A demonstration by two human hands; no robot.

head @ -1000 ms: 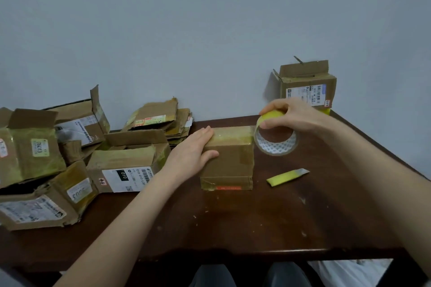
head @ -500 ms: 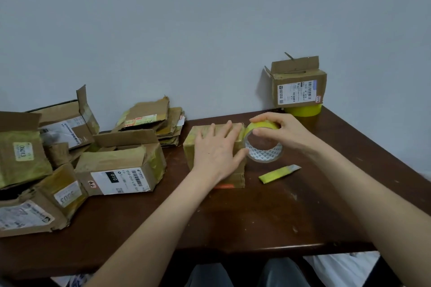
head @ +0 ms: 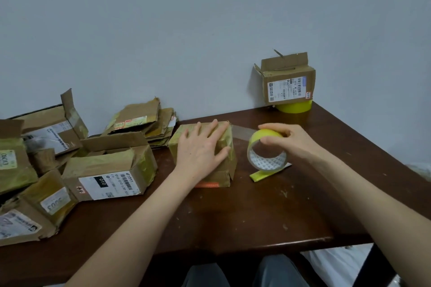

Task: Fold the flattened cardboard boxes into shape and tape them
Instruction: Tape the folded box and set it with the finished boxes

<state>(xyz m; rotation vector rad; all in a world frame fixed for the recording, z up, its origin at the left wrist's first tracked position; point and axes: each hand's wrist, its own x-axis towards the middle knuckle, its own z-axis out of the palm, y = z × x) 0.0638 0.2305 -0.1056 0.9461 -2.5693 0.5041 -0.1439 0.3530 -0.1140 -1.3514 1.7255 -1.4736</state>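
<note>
Tape roll (head: 267,149) now pulled right, clear strip (head: 242,132) off crumpled box (head: 227,165).

Creased matt brown cardboard box (head: 224,170) wrapped in glossy clear tape, a shiny yellow plastic tape roll (head: 265,147), and a dark, scuffed, semi-gloss wooden counter (head: 245,216).

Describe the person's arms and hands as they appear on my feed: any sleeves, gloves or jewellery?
Both forearms are bare to the frame edge, with no sleeves showing. The left hand and right hand wear no gloves, and no rings, watch or wristbands are visible. Fingernails look short and unpainted.
</note>
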